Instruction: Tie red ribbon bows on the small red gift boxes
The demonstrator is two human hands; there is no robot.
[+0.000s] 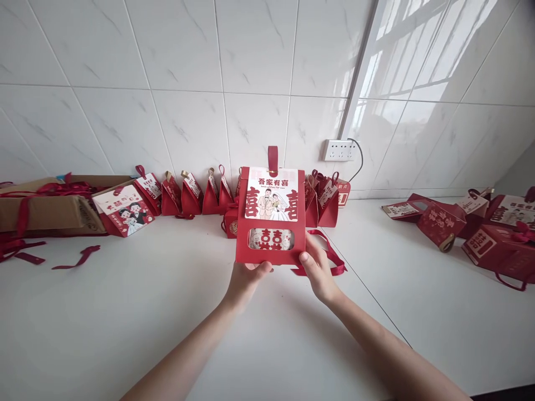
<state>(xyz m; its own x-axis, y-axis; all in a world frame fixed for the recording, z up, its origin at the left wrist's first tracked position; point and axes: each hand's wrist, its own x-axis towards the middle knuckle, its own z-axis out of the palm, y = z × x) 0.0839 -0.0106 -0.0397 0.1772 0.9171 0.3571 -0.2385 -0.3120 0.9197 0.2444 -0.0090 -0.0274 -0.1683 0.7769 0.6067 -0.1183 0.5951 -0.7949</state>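
Observation:
A red wedding gift box (271, 256) is held up above the white table, its front facing me. A white card with a bride and groom covers its upper front, a clear window sits below, and a dark red ribbon loop (273, 159) rises from the top. My left hand (246, 281) grips the lower left, thumb at the bottom edge and fingers mostly hidden underneath. On the lower right corner, my right hand (318, 270) is closed, thumb on the front and fingers along the side. Behind it a loose red ribbon (334, 262) lies on the table.
Several similar red gift boxes (192, 195) stand in a row along the tiled wall. An open cardboard carton (50, 214) with red ribbons is at the left. More boxes (443, 223) cluster on the right. A power strip (340, 150) with a cable is on the wall.

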